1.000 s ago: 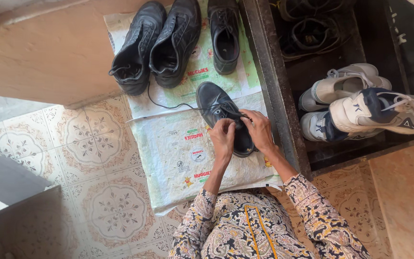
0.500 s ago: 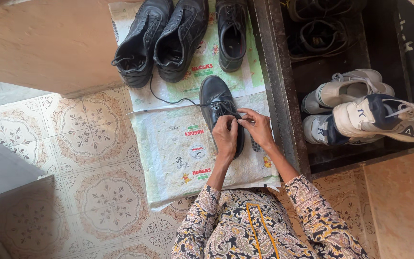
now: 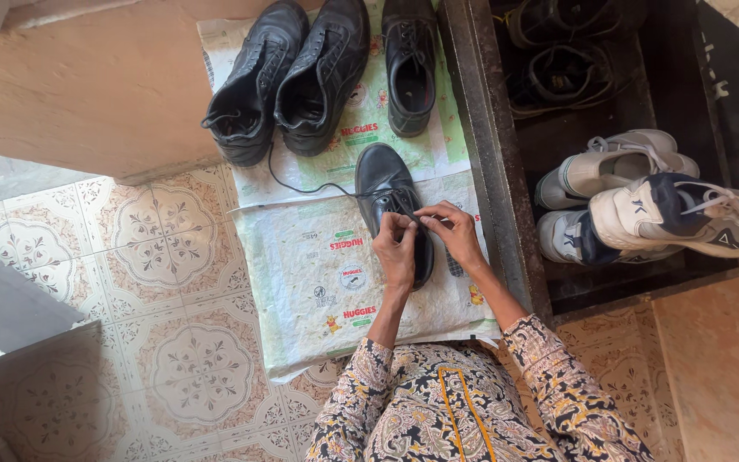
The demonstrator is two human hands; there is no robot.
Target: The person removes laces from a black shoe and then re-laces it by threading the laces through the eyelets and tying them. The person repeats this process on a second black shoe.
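- Patterned sleeves [image 3: 361, 385] are seen at the bottom edge, with both forearms reaching forward over a printed plastic sheet [image 3: 318, 282] spread on the tiled floor [image 3: 156, 257].
- A black shoe [image 3: 391, 201] is set on that sheet, toe pointing away, just left of a dark stone ledge [image 3: 489, 154].
- The left hand [image 3: 397, 250] is laid over the shoe's rear half, fingers curled shut and pinched on the lace [image 3: 301, 186] at the eyelets.
- The right hand [image 3: 452, 235] is held just beside it, touching the shoe's right edge, thumb and forefinger closed on the same lace area; what exactly is pinched cannot be made out.
- The loose lace is trailed from the shoe leftward in a curve across the sheet, toward the far shoes.
- Beyond, three more black shoes [image 3: 318, 77] are lined up on the sheet: two touching on the left, one apart on the right.
- To the right, past the ledge, white sneakers [image 3: 626, 188] are stacked in a dark recess, with dark shoes [image 3: 562, 73] farther back.
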